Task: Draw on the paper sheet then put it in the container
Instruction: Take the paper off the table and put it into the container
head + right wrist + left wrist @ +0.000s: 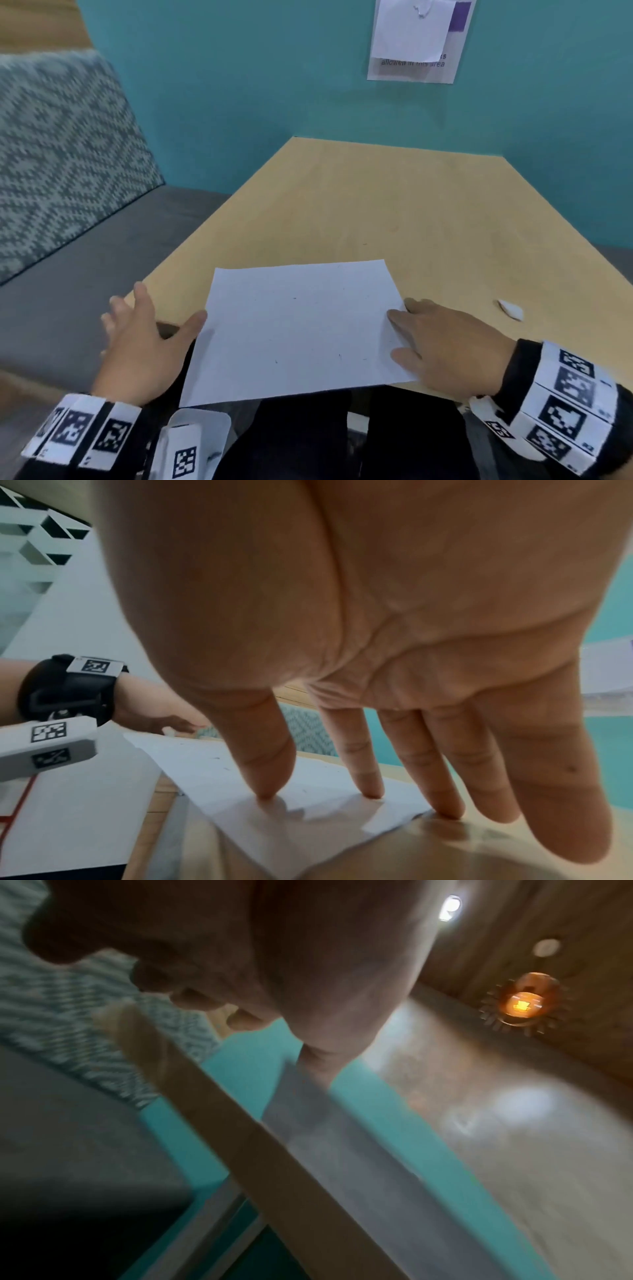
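A white paper sheet [294, 329] lies on the wooden table [359, 205], its near edge hanging past the table's front edge. A few faint specks mark it. My right hand [442, 342] is spread with straight fingers, and the fingertips [267, 794] press the sheet's right edge [308, 813] down. My left hand [137, 335] is open at the table's left corner, its thumb touching the sheet's left edge. In the left wrist view the thumb [318, 1066] meets the paper [342, 1150]. No pen or container is in view.
A small white scrap [511, 309] lies on the table at the right. A grey bench seat [85, 274] with a patterned cushion [61, 154] is to the left. A teal wall [239, 85] with a taped notice [414, 41] stands behind the table.
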Action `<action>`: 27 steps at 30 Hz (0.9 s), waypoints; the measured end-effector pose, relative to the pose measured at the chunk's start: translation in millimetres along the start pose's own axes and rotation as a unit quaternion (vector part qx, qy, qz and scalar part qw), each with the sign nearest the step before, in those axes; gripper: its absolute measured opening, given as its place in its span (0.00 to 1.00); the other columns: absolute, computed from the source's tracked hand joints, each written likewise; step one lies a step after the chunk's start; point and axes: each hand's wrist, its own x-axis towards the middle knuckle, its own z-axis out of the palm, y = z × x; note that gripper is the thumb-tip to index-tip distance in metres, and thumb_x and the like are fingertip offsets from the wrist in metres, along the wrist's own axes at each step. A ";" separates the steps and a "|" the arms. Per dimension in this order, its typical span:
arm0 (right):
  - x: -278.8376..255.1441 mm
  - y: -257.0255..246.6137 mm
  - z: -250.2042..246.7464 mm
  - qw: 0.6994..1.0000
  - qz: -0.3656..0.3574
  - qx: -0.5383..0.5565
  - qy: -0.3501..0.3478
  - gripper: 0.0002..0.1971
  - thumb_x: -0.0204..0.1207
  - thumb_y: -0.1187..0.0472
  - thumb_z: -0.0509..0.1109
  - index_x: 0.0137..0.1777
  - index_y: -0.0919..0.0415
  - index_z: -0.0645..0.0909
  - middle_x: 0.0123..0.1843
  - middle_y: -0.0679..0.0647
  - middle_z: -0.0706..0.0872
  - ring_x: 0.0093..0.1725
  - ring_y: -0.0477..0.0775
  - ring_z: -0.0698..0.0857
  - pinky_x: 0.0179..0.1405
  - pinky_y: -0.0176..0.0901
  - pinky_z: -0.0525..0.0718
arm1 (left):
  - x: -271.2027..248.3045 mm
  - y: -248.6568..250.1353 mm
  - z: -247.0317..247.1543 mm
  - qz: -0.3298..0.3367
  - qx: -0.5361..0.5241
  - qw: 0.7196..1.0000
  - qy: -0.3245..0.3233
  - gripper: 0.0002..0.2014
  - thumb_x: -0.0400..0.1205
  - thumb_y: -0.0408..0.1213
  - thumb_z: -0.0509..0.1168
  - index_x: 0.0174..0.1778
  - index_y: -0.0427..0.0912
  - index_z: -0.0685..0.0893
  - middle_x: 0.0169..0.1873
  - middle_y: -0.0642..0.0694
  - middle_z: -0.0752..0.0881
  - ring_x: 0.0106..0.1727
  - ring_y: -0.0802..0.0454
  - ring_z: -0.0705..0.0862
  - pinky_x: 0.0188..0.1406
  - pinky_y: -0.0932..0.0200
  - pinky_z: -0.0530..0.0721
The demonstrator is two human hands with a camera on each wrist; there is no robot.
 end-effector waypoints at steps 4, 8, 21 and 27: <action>5.3 -21.1 4.6 0.999 -0.035 0.003 0.007 0.14 0.80 0.42 0.55 0.56 0.51 0.70 0.54 0.48 0.72 0.58 0.55 0.74 0.55 0.54 0.81 | -25.4 -18.5 -6.9 -0.076 -0.166 0.982 -0.053 0.52 0.79 0.61 0.68 0.89 0.47 0.43 0.72 0.57 0.77 0.70 0.45 0.78 0.65 0.48 0.74; 7.2 -39.8 5.4 0.996 -0.079 0.023 0.020 0.13 0.81 0.43 0.56 0.57 0.49 0.70 0.52 0.47 0.71 0.57 0.55 0.74 0.54 0.53 0.81 | -32.3 -38.0 -12.8 -0.115 -0.294 0.944 -0.093 0.27 0.82 0.48 0.72 0.76 0.40 0.78 0.58 0.46 0.91 0.53 0.41 0.91 0.63 0.40 0.84; -34.3 -63.4 68.8 0.900 0.088 0.420 -0.077 0.39 0.54 0.19 0.60 0.46 0.52 0.86 0.37 0.52 0.93 0.35 0.51 0.91 0.51 0.57 0.90 | -92.5 -85.5 -39.1 -0.163 -0.380 0.910 -0.043 0.09 0.85 0.31 0.66 0.60 0.40 0.85 0.47 0.37 0.93 0.37 0.42 0.93 0.26 0.56 0.89; 9.4 -99.6 72.2 0.721 -0.003 0.670 -0.177 0.31 0.73 0.40 0.69 0.64 0.65 0.83 0.57 0.60 0.93 0.57 0.62 0.91 0.62 0.58 0.84 | -122.7 -134.4 -57.6 -0.177 -0.369 0.912 -0.007 0.10 0.84 0.33 0.67 0.61 0.43 0.86 0.48 0.40 0.93 0.42 0.43 0.93 0.34 0.55 0.90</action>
